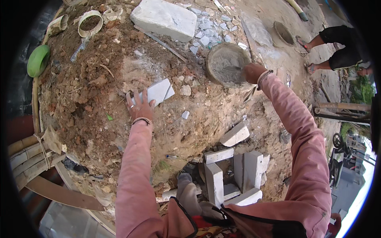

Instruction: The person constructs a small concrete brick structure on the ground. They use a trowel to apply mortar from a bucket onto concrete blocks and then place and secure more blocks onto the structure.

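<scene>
My left hand lies with fingers spread on the dirt, against the near left end of pale grey flat slabs, two pieces overlapping. My right hand is closed at the rim of a round bucket of wet grey mortar. It grips a trowel whose blade rests in the mortar; the handle is hidden in my fist. Close to my feet stands a box-like frame of white blocks, with a loose white block just beyond it.
A large white block lies at the far side, with broken grey chips beside it. Another bucket stands at far right near a person's legs. Left are a green round object and bamboo poles. The soil is uneven.
</scene>
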{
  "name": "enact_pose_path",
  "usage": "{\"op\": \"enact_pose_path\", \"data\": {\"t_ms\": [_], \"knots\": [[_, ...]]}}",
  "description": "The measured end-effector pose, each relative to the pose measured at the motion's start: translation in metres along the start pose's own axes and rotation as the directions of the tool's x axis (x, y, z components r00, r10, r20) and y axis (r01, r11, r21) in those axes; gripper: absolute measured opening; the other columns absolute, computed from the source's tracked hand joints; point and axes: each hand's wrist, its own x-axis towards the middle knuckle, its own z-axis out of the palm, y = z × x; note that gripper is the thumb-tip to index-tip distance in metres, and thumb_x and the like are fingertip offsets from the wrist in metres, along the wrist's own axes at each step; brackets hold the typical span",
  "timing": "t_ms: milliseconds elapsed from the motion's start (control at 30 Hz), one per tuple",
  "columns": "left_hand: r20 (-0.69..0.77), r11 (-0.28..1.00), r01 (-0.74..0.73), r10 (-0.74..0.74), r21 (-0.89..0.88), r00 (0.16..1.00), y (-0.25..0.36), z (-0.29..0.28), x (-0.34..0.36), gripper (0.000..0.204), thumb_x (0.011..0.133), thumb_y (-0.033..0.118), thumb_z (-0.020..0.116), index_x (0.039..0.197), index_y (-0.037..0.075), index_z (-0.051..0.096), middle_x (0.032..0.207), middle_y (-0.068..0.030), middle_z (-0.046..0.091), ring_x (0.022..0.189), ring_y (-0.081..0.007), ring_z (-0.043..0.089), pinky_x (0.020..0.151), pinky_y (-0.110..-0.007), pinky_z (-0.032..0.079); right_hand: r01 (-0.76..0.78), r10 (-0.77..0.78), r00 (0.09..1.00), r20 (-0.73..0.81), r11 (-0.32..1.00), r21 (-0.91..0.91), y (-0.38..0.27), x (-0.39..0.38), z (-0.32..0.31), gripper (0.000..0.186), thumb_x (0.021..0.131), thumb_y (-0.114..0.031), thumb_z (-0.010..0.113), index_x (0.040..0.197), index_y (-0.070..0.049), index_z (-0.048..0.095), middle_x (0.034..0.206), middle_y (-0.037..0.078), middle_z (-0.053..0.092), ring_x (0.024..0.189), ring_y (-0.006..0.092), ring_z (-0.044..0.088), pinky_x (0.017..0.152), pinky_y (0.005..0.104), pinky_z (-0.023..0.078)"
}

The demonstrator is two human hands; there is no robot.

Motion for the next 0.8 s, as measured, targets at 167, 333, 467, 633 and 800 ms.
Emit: {"op": "enact_pose_path", "data": {"t_ms": [167,333,467,633,800], "knots": [[0.008,1.000,-0.004,0.005,-0.003,1.000,0.004,0.004,-0.002,0.063,0.087,0.044,0.064,0.144,0.025,0.042,0.150,-0.0126,0.031,0.139,-0.0428,0.020,0.111,-0.058,0.026,-0.066,0.079,0.985,-0.154,0.994,0.088,0.002,0.000,0.014,0.020,0.084,-0.014,0.052,0.085,-0.002,0.069,0.086,0.021,0.069,0.084,0.0392,0.067,0.078,0.0482,0.053],[-0.003,1.000,-0.022,0.022,-0.014,1.000,-0.002,0.007,-0.005,0.063,0.087,0.044,0.064,0.144,0.025,0.042,0.151,-0.0136,0.031,0.139,-0.0429,0.020,0.111,-0.058,0.027,-0.007,0.008,0.999,-0.031,0.999,0.047,-0.006,0.000,-0.011,0.022,0.086,-0.014,0.054,0.093,-0.004,0.072,0.093,0.017,0.071,0.090,0.0343,0.069,0.079,0.0447,0.055],[0.023,1.000,-0.002,0.003,-0.018,1.000,0.002,0.001,-0.002,0.063,0.088,0.044,0.064,0.144,0.025,0.043,0.150,-0.0140,0.032,0.139,-0.0430,0.020,0.111,-0.058,0.027,-0.110,0.110,0.993,-0.038,0.994,-0.003,0.002,0.006,0.002,0.023,0.086,-0.017,0.054,0.095,-0.005,0.072,0.094,0.018,0.071,0.089,0.0348,0.069,0.078,0.0445,0.054],[-0.007,0.999,-0.031,0.031,-0.009,0.999,0.000,0.001,-0.003,0.061,0.088,0.043,0.063,0.143,0.024,0.043,0.150,-0.0145,0.032,0.140,-0.0439,0.020,0.111,-0.057,0.028,0.087,-0.080,0.996,-0.037,0.967,0.241,0.000,0.009,-0.017,0.021,0.081,-0.009,0.051,0.080,-0.003,0.070,0.076,0.021,0.067,0.081,0.0387,0.067,0.072,0.0459,0.055],[0.012,0.999,-0.005,0.006,-0.033,1.000,0.001,-0.012,0.000,0.062,0.088,0.038,0.065,0.143,0.019,0.044,0.149,-0.0152,0.035,0.138,-0.0428,0.023,0.116,-0.050,0.021,-0.050,0.051,0.999,0.014,0.997,-0.065,-0.028,-0.016,0.001,0.024,0.083,-0.022,0.058,0.091,-0.004,0.071,0.088,0.018,0.070,0.087,0.0350,0.068,0.079,0.0462,0.052]]}}
